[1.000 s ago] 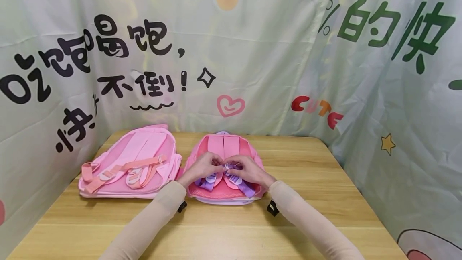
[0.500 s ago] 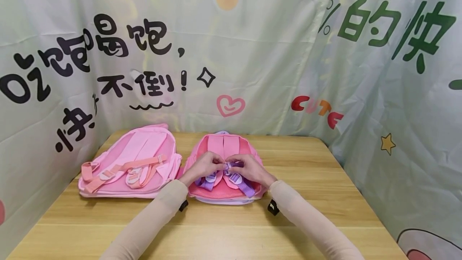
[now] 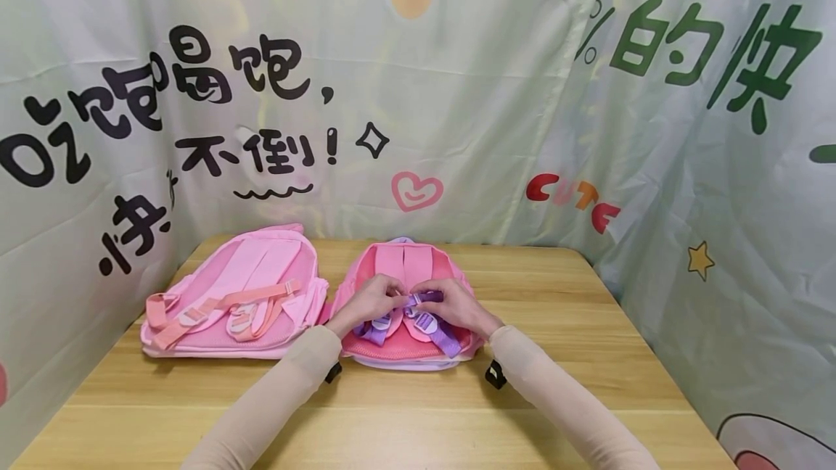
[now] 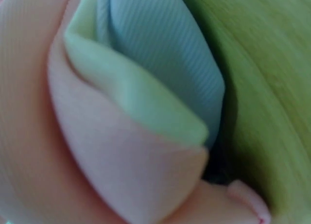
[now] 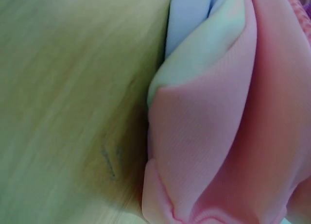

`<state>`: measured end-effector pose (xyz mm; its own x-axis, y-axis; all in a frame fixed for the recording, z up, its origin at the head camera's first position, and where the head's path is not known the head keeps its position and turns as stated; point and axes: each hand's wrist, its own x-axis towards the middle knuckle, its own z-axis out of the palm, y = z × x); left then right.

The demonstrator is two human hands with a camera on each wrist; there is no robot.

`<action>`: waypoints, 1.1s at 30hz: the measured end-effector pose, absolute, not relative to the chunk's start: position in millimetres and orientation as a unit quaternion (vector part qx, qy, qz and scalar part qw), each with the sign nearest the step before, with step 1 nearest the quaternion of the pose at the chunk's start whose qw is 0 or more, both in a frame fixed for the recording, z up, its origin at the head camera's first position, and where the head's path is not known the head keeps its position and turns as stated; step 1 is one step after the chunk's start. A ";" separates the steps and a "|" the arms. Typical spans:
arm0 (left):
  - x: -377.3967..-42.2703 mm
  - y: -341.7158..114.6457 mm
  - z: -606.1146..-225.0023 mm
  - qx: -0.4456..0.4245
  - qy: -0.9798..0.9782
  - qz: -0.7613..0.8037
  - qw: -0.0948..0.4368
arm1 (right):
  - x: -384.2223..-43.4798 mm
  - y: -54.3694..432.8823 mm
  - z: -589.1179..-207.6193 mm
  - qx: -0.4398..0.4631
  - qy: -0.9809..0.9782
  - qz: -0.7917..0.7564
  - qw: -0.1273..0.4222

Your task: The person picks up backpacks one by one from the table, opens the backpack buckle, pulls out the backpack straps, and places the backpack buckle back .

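Note:
A pink backpack [image 3: 392, 260] lies with its back panel and shoulder straps up, in the middle of the head view. Over its lower half both hands meet at a purple webbing strap [image 3: 429, 297] with a small pale buckle. My right hand [image 3: 456, 303] pinches this strap between thumb and fingers. From the left, my left hand [image 3: 374, 299] pinches at the buckle end; its fingertips partly hide what they hold. In the left wrist view the backpack's side pocket [image 4: 126, 151] fills the picture; the right wrist view shows the opposite side pocket [image 5: 199, 122].
A second, lighter pink backpack [image 3: 261, 256] with orange straps lies to the left, close beside the first. Both rest on a wooden table [image 3: 555, 354]. A printed curtain [image 3: 483, 129] hangs behind and along the sides.
The right hand has shifted slightly, and more of the purple strap shows between its thumb and fingers. The left hand and both backpacks stay nearly in place.

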<state>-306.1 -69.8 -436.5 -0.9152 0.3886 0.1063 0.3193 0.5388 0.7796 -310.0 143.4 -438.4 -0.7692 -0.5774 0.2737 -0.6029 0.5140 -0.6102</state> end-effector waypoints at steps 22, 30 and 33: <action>-308.5 -75.0 -437.9 0.205 0.854 0.474 0.060 | -312.2 150.6 -440.8 0.319 -0.863 0.392 0.003; -305.5 -72.1 -434.6 0.194 0.855 0.478 0.049 | -311.6 152.7 -440.1 0.321 -0.856 0.406 -0.005; -305.4 -71.5 -434.3 0.194 0.858 0.474 0.044 | -312.2 153.7 -439.8 0.316 -0.859 0.402 -0.004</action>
